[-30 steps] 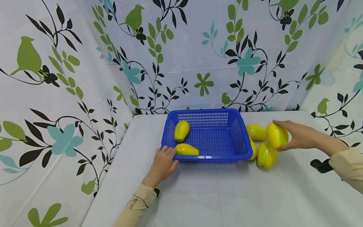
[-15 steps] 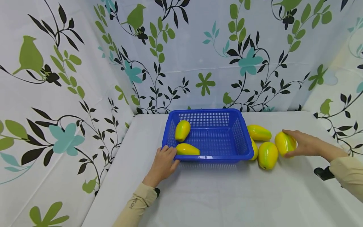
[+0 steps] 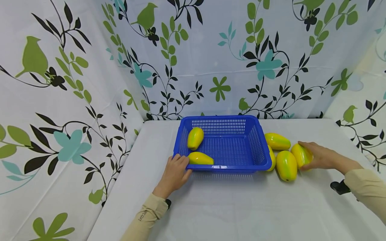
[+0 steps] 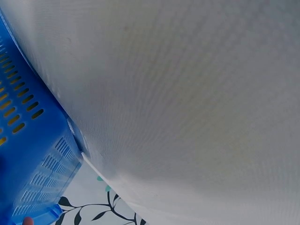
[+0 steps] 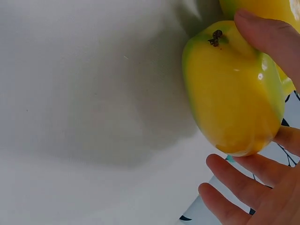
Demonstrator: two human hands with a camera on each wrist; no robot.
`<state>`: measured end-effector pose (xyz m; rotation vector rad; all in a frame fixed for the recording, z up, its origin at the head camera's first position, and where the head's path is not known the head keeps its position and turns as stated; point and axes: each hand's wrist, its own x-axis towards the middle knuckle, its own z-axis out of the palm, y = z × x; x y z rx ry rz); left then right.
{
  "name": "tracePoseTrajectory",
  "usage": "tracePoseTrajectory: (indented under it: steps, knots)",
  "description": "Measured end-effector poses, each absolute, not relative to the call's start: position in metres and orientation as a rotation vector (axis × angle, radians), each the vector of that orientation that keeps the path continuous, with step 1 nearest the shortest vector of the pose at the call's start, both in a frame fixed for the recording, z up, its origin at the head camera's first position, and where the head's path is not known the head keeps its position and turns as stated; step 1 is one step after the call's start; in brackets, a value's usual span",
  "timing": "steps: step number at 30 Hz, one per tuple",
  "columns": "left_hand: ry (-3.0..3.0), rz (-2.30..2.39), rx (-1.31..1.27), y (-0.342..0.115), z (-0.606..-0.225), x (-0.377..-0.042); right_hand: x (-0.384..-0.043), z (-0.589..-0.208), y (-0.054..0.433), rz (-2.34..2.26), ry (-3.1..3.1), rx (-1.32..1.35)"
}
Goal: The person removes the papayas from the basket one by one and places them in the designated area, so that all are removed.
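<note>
A blue plastic basket (image 3: 223, 167) stands on the white table, with two yellow-green mangoes inside: one upright at the back left (image 3: 195, 138) and one lying along the front wall (image 3: 200, 158). My left hand (image 3: 174, 175) grips the basket's front left corner, fingers over the rim. To the right of the basket, my right hand (image 3: 321, 157) holds a mango (image 3: 301, 155) between thumb and fingers, low at the table. In the right wrist view that mango (image 5: 232, 93) shows its dark stem end, with the thumb across one side and fingertips at the other.
Beside the basket's right wall lie more mangoes: one at the back (image 3: 277, 141), one in front (image 3: 286, 165), and one partly hidden by the rim (image 3: 272, 159). Patterned cloth (image 3: 220, 60) hangs behind the table and along its sides.
My right hand has carried its mango off the others, rightward and down, then slightly left against the front one. My left hand has stayed on the basket. The head view has shifted slightly.
</note>
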<state>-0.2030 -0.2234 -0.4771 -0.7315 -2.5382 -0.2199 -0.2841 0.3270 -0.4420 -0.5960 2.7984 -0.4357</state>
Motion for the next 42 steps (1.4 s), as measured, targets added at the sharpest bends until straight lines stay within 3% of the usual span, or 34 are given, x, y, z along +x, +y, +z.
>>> tracePoseTrajectory:
  steps: [10,19,33,42]
  knots:
    - [-2.551,-0.196,-0.726,-0.223,-0.477,-0.203,-0.287,-0.441,0.323,-0.439,2.791,-0.629]
    - [-2.581,-0.187,-0.713,-0.225,-0.475,-0.201,-0.297,-0.412,0.301,-0.363,2.832,-0.625]
    - [-2.517,-0.178,-0.723,-0.225,-0.478,-0.202,-0.319,-0.358,0.204,-0.390,2.892,-0.806]
    - [-2.521,-0.172,-0.728,-0.224,-0.475,-0.201,-0.340,-0.354,0.132,-0.415,2.831,-0.908]
